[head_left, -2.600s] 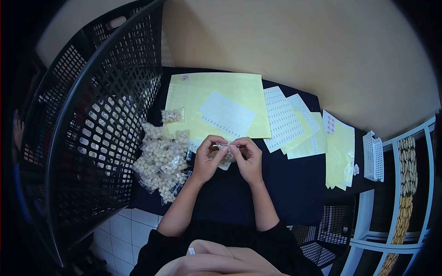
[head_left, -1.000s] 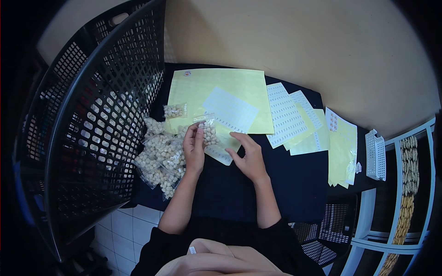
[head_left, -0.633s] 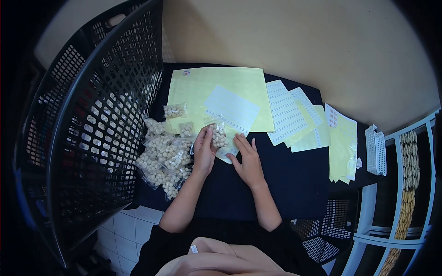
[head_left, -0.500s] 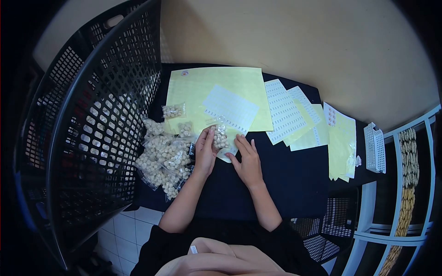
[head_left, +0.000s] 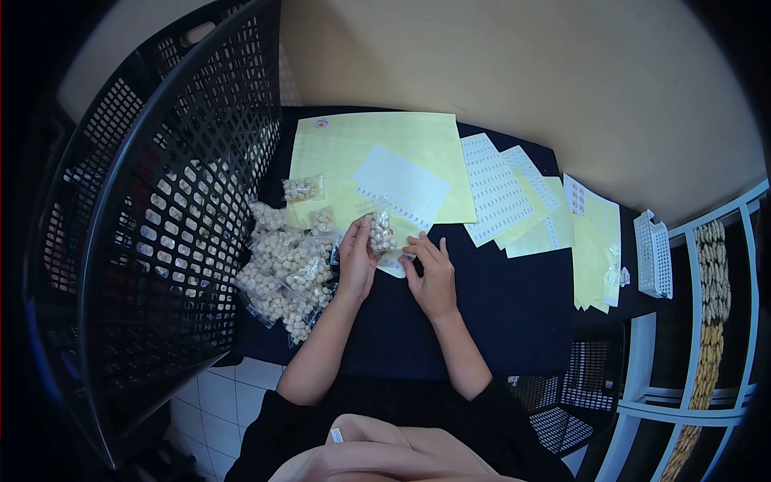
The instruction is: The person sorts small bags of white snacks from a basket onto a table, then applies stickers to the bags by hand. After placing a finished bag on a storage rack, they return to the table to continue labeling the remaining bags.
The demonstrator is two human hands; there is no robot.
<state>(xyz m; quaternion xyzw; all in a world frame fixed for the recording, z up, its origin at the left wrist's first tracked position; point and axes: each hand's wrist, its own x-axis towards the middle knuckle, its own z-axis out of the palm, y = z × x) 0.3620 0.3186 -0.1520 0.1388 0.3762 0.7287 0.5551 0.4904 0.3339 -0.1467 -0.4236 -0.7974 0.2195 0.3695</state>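
Note:
My left hand (head_left: 356, 261) grips a small clear bag of pale round nut-like pieces (head_left: 381, 231), thumb and fingers on its left side. Close to the bag's right, my right hand (head_left: 432, 277) has its thumb and index finger brought together; whatever is between their tips is too small to make out. Under both hands lies a white sheet of small printed labels (head_left: 405, 181), on top of a large pale yellow sheet (head_left: 329, 145). A pile of similar filled bags (head_left: 293, 265) sits left of my left hand, and one bag (head_left: 303, 189) rests on the yellow sheet.
A tall black perforated basket (head_left: 185, 193) stands at the left edge, with bags showing through its holes. Further label sheets (head_left: 491, 189) and yellow papers (head_left: 594, 265) lie to the right, beside a small white basket (head_left: 654, 253). Another black crate (head_left: 582, 386) is below the table.
My right hand's fingers have lifted off the sheet by the bag and drawn closer together. The bag in my left hand has shifted slightly up and left.

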